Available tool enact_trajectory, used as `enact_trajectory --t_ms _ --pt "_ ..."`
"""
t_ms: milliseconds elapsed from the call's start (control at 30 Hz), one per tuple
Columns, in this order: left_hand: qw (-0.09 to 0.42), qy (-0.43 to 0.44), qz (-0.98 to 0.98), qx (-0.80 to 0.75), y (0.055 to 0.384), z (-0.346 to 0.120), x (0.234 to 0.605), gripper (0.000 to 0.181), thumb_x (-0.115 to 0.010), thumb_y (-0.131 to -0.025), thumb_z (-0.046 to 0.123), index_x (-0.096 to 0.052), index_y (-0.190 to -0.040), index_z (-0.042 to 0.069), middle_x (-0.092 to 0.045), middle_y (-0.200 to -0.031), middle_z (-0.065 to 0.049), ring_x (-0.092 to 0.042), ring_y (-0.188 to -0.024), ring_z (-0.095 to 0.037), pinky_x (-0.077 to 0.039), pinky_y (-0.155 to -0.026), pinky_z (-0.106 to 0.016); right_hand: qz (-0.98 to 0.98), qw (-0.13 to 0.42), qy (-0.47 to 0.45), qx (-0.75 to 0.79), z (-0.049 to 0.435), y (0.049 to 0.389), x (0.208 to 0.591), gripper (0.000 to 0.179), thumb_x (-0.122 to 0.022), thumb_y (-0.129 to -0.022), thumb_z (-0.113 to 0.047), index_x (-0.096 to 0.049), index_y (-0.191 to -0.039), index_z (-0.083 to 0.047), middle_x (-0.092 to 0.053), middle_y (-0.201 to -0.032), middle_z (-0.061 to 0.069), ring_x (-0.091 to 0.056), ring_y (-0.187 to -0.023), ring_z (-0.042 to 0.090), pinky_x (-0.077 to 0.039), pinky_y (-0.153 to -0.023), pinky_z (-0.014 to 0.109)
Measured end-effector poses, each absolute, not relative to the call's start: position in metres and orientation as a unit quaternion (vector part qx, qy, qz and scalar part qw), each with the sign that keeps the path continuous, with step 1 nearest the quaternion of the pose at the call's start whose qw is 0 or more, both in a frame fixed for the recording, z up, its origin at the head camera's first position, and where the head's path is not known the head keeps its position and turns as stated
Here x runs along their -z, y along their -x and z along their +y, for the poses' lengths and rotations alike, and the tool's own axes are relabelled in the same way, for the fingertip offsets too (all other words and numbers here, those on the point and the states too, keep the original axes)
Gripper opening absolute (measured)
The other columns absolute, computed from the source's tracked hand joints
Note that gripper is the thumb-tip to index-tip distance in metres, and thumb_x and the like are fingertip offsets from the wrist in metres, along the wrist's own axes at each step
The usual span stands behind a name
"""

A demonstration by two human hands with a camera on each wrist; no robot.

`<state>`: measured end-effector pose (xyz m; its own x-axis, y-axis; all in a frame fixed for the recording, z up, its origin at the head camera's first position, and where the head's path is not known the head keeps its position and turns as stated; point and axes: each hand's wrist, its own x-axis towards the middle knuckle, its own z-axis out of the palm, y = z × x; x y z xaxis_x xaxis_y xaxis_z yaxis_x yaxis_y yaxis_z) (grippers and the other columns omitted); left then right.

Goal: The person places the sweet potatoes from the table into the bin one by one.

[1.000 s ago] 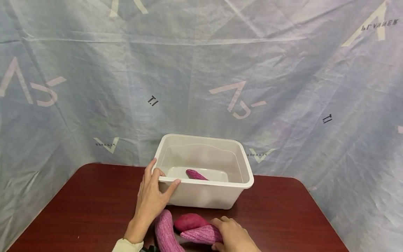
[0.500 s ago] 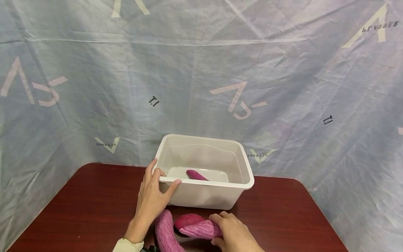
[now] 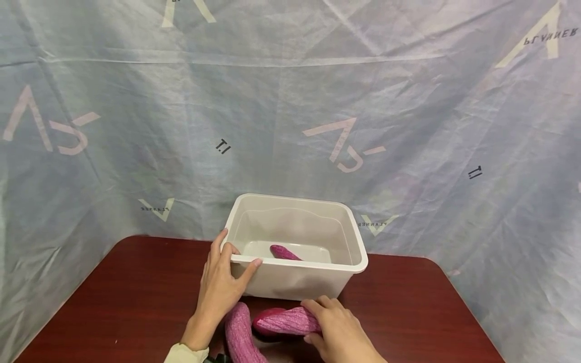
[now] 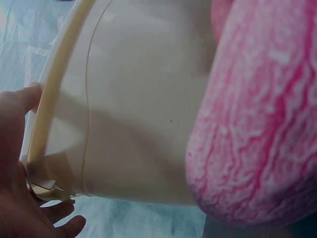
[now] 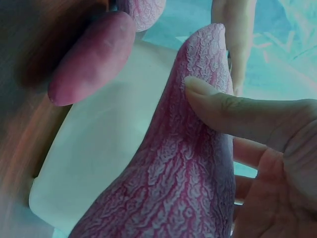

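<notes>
At the near left corner of a cream plastic bin (image 3: pixel 299 280), my left hand (image 3: pixel 220 282) grips the rim, its thumb on the front side. My right hand (image 3: pixel 338 327) holds a tapered purple vegetable with wrinkly pale streaks (image 3: pixel 290 321), thumb across it in the right wrist view. Its narrow end points left in the head view, overlapping a smooth red sweet potato (image 5: pixel 94 59) behind it. A long curved streaked purple vegetable (image 3: pixel 241 335) lies beside my left wrist. Inside the bin rests another purple piece (image 3: pixel 283 252), partly hidden by the front rim.
The bin stands on a dark red wooden table (image 3: pixel 150 287) with rounded far corners. Close behind and along both sides hangs a grey-blue printed cloth (image 3: pixel 272 111). A small black object (image 3: pixel 220 358) shows by my left wrist.
My right hand has raised the tapered streaked vegetable slightly and moved it toward the bin, so it now covers more of the sweet potato. My left hand stays on the rim.
</notes>
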<state>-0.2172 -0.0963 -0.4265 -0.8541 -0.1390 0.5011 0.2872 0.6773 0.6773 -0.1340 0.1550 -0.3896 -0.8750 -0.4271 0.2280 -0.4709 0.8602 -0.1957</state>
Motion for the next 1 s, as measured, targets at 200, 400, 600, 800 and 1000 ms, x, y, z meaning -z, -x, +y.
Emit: enact_trajectory --t_ms 200,400,600,800,1000 --pt "0.27 0.044 -0.874 0.401 0.218 -0.096 0.426 0.047 -0.077 -0.083 0.053 -0.048 -0.096 0.018 -0.034 -0.162 -0.007 -0.052 -0.128 -0.04 -0.043 -0.094 -0.058 -0.959 0.123 -0.231 -0.108 0.151 0.133 0.384 0.052 -0.086 -0.076 -0.024 -0.066 -0.124 -0.02 -0.066 -0.11 -0.006 -0.063 -0.102 0.018 -0.052 -0.077 0.04" --pt "0.267 0.04 -0.875 0.401 0.217 -0.095 0.426 0.047 -0.076 -0.083 0.054 -0.049 -0.096 0.018 -0.033 -0.162 -0.005 -0.053 -0.126 -0.041 -0.044 -0.092 -0.058 -0.953 0.179 -0.222 -0.102 0.149 0.133 0.379 0.055 -0.087 -0.075 -0.024 -0.065 -0.126 -0.022 -0.066 -0.112 -0.008 -0.062 -0.103 0.015 -0.051 -0.08 0.039" --pt "0.269 0.039 -0.876 0.399 0.218 -0.095 0.427 0.046 -0.076 -0.084 0.053 -0.049 -0.096 0.017 -0.034 -0.162 -0.005 -0.054 -0.124 -0.04 -0.044 -0.091 -0.057 -0.947 0.214 -0.212 -0.114 0.146 0.133 0.376 0.059 -0.088 -0.073 -0.022 -0.065 -0.127 -0.023 -0.066 -0.114 -0.006 -0.062 -0.103 0.013 -0.051 -0.082 0.038" --pt "0.273 0.042 -0.875 0.398 0.218 -0.096 0.428 0.047 -0.076 -0.084 0.052 -0.049 -0.097 0.015 -0.035 -0.162 -0.006 -0.053 -0.126 -0.04 -0.044 -0.091 -0.057 -0.943 0.23 -0.208 -0.117 0.146 0.133 0.37 0.061 -0.089 -0.072 -0.021 -0.065 -0.128 -0.023 -0.066 -0.116 -0.006 -0.062 -0.105 0.013 -0.051 -0.086 0.038" --pt "0.271 0.042 -0.876 0.397 0.219 -0.096 0.429 0.047 -0.077 -0.084 0.052 -0.049 -0.097 0.016 -0.034 -0.162 -0.006 -0.053 -0.127 -0.039 -0.043 -0.092 -0.057 -0.939 0.25 -0.213 -0.104 0.145 0.134 0.364 0.062 -0.09 -0.07 -0.021 -0.066 -0.127 -0.021 -0.067 -0.115 -0.004 -0.063 -0.105 0.015 -0.051 -0.085 0.037"
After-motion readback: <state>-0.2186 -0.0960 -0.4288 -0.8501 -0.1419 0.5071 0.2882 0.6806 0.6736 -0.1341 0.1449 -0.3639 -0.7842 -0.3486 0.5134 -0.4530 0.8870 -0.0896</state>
